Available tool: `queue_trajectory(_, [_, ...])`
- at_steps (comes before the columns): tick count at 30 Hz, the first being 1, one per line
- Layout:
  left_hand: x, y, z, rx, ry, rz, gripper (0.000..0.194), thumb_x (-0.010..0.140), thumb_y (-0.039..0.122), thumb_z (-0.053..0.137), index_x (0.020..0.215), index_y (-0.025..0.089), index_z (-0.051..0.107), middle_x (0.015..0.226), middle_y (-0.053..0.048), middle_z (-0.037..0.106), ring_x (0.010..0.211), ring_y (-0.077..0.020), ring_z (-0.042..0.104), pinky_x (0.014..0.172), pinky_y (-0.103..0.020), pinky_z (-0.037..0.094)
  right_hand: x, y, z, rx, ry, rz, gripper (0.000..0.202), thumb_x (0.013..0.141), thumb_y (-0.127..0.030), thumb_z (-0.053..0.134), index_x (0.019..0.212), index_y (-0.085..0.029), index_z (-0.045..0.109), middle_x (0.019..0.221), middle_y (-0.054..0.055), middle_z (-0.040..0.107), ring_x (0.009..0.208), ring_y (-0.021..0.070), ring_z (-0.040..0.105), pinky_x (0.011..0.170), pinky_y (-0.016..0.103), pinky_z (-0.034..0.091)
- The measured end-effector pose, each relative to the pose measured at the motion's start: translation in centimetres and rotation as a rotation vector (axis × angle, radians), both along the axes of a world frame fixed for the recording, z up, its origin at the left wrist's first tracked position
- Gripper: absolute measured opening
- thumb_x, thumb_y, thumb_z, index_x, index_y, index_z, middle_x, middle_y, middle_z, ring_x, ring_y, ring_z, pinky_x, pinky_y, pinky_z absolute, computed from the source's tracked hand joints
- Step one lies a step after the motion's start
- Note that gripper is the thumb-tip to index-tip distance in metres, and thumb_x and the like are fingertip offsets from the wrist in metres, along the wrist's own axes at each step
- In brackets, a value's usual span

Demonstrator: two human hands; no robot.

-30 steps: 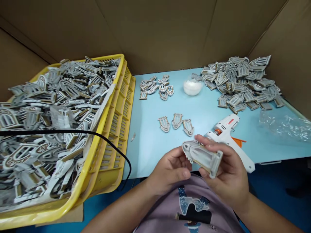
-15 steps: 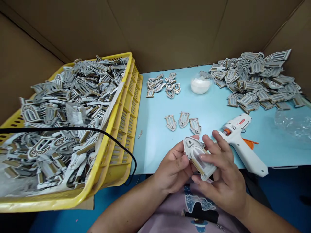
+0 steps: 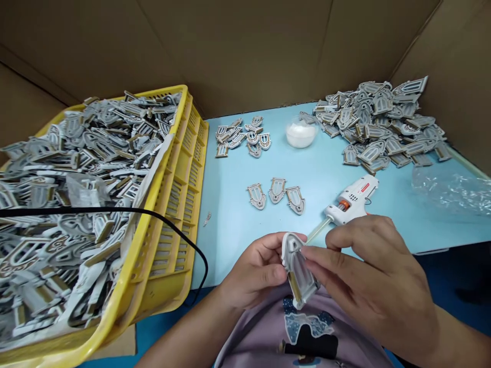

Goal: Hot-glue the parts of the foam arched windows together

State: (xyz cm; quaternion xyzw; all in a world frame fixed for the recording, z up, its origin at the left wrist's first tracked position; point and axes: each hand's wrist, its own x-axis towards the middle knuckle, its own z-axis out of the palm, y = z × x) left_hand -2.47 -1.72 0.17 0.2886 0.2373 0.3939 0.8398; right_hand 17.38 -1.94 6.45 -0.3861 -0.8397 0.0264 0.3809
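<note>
My left hand is closed round the edge of a grey-white arched window piece, its thumb on the near side. The piece is tilted, pointed end up, with a gold strip along one side and a clear pane in its opening. My right hand has its fingertips pressed together on the upper right edge of the same piece; anything small between them is hidden. Just beyond the hands lie three similar window pieces in a loose row. A white glue gun rests behind my right hand, a glue stick projecting from its back.
On the left stands a yellow crate heaped with window pieces, a black cable crossing it. At the back are a small group of pieces, a bowl of white material and a large pile. Clear plastic lies at right.
The window piece has turned more upright in my left hand. My right fingers have shifted from across its pane to its upper edge. The view has swung slightly right.
</note>
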Motion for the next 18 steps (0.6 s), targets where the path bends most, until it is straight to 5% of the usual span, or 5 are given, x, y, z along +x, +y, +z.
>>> queue_trajectory(9, [0.0,0.1,0.4,-0.058,-0.022,-0.026,0.050,0.072,0.035,0.091,0.117,0.019,0.075,0.099,-0.006,0.075,0.088,-0.0155,0.068,0.082,-0.025,0.052,0.0,-0.1,-0.5,-0.126,-0.007,0.048,0.006,0.092,-0.008,0.062,0.090,-0.014,0.064,0.086,0.006,0.058,0.084,0.0193,0.048,0.078,0.039,0.039])
queue_trajectory(16, [-0.4,0.6,-0.7,-0.073,-0.075,-0.018,0.055,0.079,0.044,0.084,0.125,0.019,0.070,0.105,-0.009,0.077,0.087,-0.0188,0.075,0.082,-0.028,0.057,2.7,-1.1,0.2,-0.722,0.435,0.304,0.009,0.099,-0.022,0.053,0.090,-0.024,0.055,0.111,0.007,0.062,0.116,0.0235,0.058,0.090,0.035,0.052])
queue_trajectory(18, [-0.7,0.9,-0.9,-0.065,-0.116,0.007,0.053,0.082,0.043,0.082,0.128,0.018,0.069,0.109,-0.010,0.077,0.091,-0.0207,0.076,0.083,-0.029,0.058,3.4,-2.4,-0.4,-0.925,0.687,0.335,0.016,0.101,-0.037,0.052,0.090,-0.026,0.053,0.095,0.007,0.067,0.104,0.0274,0.065,0.087,0.041,0.056])
